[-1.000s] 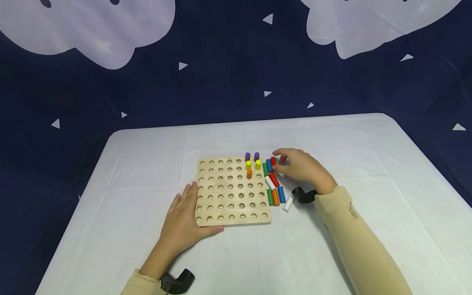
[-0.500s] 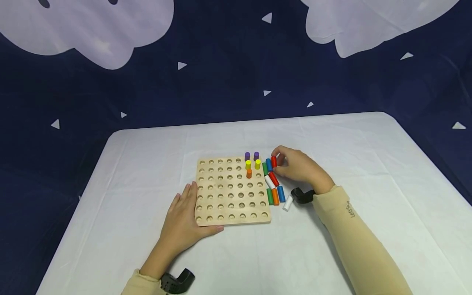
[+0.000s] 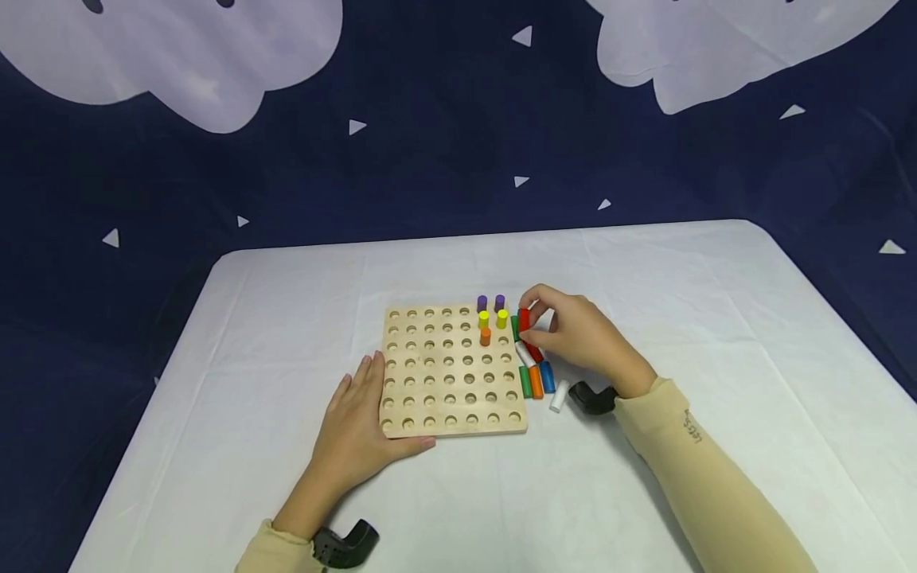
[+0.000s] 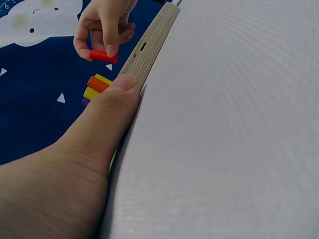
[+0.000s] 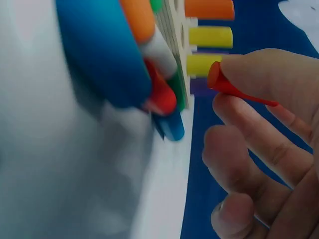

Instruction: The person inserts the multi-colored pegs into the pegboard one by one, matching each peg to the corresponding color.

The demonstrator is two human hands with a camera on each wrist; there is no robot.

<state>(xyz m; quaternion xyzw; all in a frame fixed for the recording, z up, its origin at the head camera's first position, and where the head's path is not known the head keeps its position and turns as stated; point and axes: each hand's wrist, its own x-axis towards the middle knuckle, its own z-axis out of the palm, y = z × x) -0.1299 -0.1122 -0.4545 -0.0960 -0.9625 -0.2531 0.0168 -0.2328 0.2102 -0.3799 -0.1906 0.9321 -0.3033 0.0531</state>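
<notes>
Head view first: right hand (image 3: 573, 334) has its fingers curled, pinching a red peg (image 3: 524, 320) upright between thumb and fingertips, just off the far right corner of the wooden pegboard (image 3: 430, 398). Wrist is bent, forearm angling in from the table's near right side. Left hand (image 3: 358, 434) lies flat with fingers straight along the board's left edge, thumb against the near edge by the near left corner. Loose pegs (image 3: 536, 380) sit on the white table (image 3: 645, 270) beside the board's right edge.

Left wrist view: thumb (image 4: 119, 94) presses on the board's edge (image 4: 149, 47); beyond it the other hand (image 4: 102, 25) holds the red peg (image 4: 103, 56).

Right wrist view, pretty blurry: fingers (image 5: 259, 74) grip the red peg (image 5: 222, 82) close to the yellow pegs (image 5: 209, 37) standing in the board.
</notes>
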